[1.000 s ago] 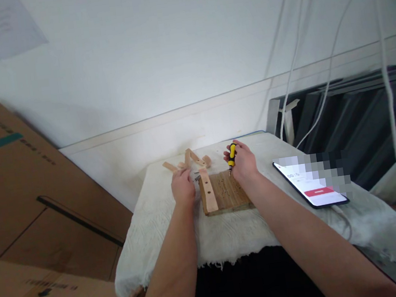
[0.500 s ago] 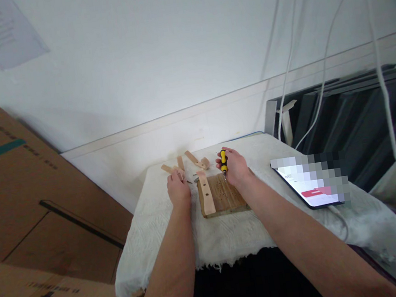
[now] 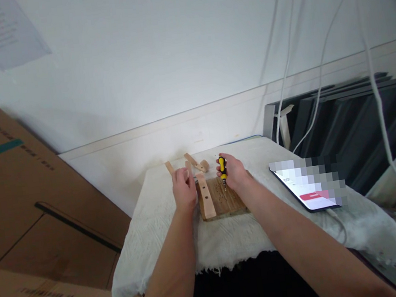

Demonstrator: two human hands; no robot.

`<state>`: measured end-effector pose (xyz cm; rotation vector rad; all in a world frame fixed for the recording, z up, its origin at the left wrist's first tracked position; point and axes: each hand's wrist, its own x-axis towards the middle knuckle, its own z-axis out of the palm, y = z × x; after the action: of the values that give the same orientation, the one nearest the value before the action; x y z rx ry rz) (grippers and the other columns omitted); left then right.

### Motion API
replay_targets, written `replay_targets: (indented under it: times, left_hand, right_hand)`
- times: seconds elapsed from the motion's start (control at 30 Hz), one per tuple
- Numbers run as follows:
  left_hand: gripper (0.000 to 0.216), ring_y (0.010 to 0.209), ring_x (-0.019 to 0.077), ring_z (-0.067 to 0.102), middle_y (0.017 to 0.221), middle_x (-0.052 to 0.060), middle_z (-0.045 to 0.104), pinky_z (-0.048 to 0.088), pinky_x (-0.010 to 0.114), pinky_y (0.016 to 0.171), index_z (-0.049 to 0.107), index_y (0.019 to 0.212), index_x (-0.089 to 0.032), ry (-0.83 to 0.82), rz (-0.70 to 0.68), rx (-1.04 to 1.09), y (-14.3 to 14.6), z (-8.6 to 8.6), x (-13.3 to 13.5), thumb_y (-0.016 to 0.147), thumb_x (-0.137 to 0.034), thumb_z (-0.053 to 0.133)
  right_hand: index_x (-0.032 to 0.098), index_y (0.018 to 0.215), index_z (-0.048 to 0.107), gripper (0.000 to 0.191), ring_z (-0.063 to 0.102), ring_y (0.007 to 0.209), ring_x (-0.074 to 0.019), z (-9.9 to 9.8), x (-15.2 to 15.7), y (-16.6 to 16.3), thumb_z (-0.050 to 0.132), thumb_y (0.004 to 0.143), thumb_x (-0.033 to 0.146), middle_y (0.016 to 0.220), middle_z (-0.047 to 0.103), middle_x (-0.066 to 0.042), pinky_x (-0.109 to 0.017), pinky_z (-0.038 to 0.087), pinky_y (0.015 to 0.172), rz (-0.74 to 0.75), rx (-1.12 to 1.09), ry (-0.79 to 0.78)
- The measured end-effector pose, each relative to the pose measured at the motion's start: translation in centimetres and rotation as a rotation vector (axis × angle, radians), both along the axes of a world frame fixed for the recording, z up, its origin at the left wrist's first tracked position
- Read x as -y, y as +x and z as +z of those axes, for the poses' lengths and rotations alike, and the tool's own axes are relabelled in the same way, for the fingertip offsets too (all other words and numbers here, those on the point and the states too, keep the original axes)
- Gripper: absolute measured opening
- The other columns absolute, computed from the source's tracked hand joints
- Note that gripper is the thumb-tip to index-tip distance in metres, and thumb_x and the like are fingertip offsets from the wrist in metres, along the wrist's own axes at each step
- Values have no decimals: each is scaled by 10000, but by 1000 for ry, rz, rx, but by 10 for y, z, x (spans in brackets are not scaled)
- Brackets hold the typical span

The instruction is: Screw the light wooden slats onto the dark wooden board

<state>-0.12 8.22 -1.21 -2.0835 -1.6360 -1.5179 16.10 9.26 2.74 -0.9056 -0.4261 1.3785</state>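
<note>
My right hand (image 3: 235, 170) is wrapped round a yellow-and-black screwdriver (image 3: 222, 165), its tip pointing down over the wooden board (image 3: 227, 205). Many small dark holes dot the board. Along the board's left side lies a pale, light-brown strip (image 3: 209, 206) with two dark holes. My left hand (image 3: 184, 189) is beside the board's far left corner, fingers curled together; what they hold, if anything, is hidden. Pale strips (image 3: 169, 167) stick out behind that hand. Another curled pale piece (image 3: 203, 166) rests just beyond the board.
A white cloth (image 3: 157, 227) covers the table. To the right lies a phone (image 3: 314, 201) with a cable plugged in. A large cardboard box (image 3: 24, 191) stands at the left, dark panels (image 3: 347, 114) lean at the right, and white cables hang before the wall.
My left hand has moved slightly right, from the pale strips toward the board's far left corner. My right hand still holds the screwdriver, now slightly lower over the board.
</note>
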Motion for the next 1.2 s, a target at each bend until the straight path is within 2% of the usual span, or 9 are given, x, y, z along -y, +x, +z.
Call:
replay_targets:
  times: [0.27,0.43,0.53,0.67,0.8,0.9,1.03,1.1,1.2]
  left_hand:
    - [152,1009,209,561,1086,105,542,473,337,883,584,952,-182,139,2,-105,1,10,7,868,-266,490]
    - [101,915,196,574,981,87,584,483,339,840,625,808,-181,372,-9,-158,0,10,9,835,-244,551]
    - [68,876,182,592,967,84,608,508,317,787,625,781,-179,469,-64,-191,6,14,17,814,-230,596]
    - [39,869,167,615,995,89,621,524,303,787,594,779,-178,539,-178,-233,17,24,32,806,-187,620]
    - [180,872,149,632,1039,82,627,538,270,752,515,674,-176,518,-290,-180,23,30,40,776,-177,664]
    - [217,938,172,635,1005,81,645,537,288,785,491,648,-180,450,-336,-148,24,29,43,772,-199,669]
    - [119,875,171,647,929,70,672,533,295,764,549,803,-179,366,-426,-85,22,27,45,777,-235,651]
    - [128,895,180,637,946,78,671,519,322,803,566,916,-168,347,-365,-19,19,24,41,811,-237,592]
    - [226,952,210,608,1019,110,638,500,371,832,562,1027,-149,212,-110,165,15,13,27,845,-279,533]
  right_hand:
    - [193,740,489,149,425,402,-55,1,6,-3,582,703,303,575,506,64,-163,278,333,154,106,103]
    - [168,688,523,212,382,398,-38,6,12,-5,674,641,309,567,505,62,-153,199,319,360,171,203]
    - [169,696,527,236,352,381,-33,9,14,-5,671,662,353,535,485,66,-149,185,315,465,142,216]
    - [175,833,584,263,375,382,-25,7,14,-4,675,679,368,650,577,30,-142,184,313,564,110,187]
    - [169,826,602,281,374,391,-24,0,10,-4,690,676,391,718,599,17,-155,190,310,509,165,175]
    - [163,777,608,263,388,410,-40,-4,9,-5,701,664,382,659,582,29,-170,207,326,477,199,253]
    - [139,734,622,251,484,500,-77,-5,9,-7,736,595,315,606,595,26,-188,352,432,371,237,262]
    - [128,728,626,254,509,529,-89,-2,9,-4,720,595,322,606,605,20,-200,382,474,329,261,266]
    - [121,710,615,261,421,441,-69,8,14,9,665,641,368,522,544,38,-200,299,411,306,402,292]
